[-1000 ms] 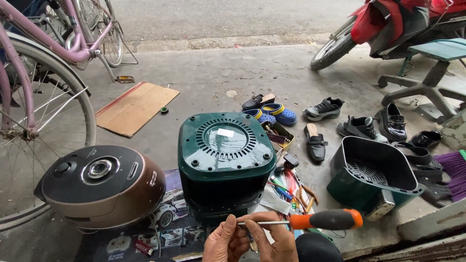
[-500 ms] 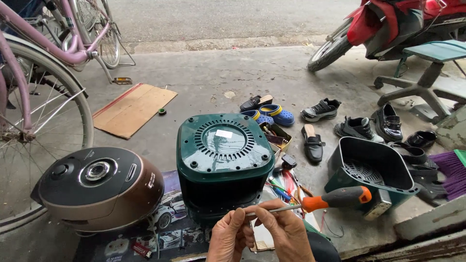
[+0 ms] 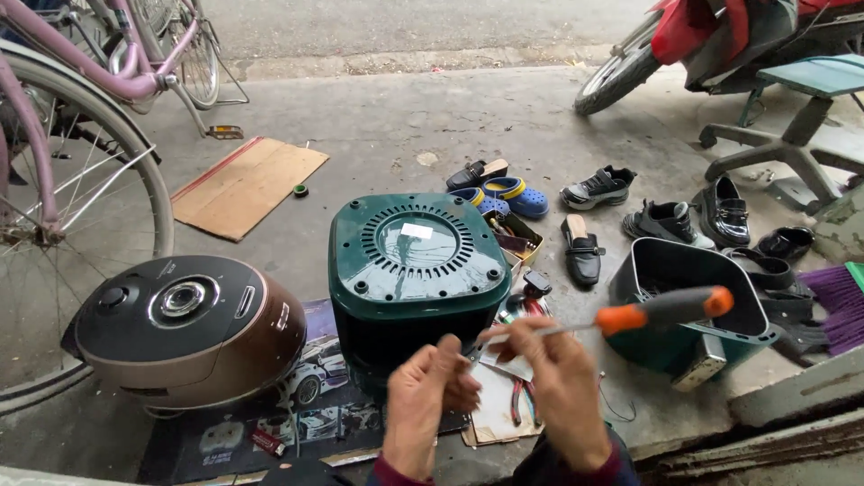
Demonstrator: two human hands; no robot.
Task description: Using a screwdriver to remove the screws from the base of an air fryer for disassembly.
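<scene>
Holding: right hand (image 3: 562,382), fingers clamped on screwdriver (image 3: 630,317) shaft.
Left hand (image 3: 432,396): fingers curled together at screwdriver tip.
Behind: green appliance (image 3: 416,270).

Head camera — looking down, forward, near hands.

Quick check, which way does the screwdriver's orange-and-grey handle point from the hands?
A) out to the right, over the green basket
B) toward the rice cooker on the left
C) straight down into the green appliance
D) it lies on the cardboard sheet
A: the screwdriver is held level by the right hand, its handle reaching right over the green basket; the left hand is at its tip.
</scene>
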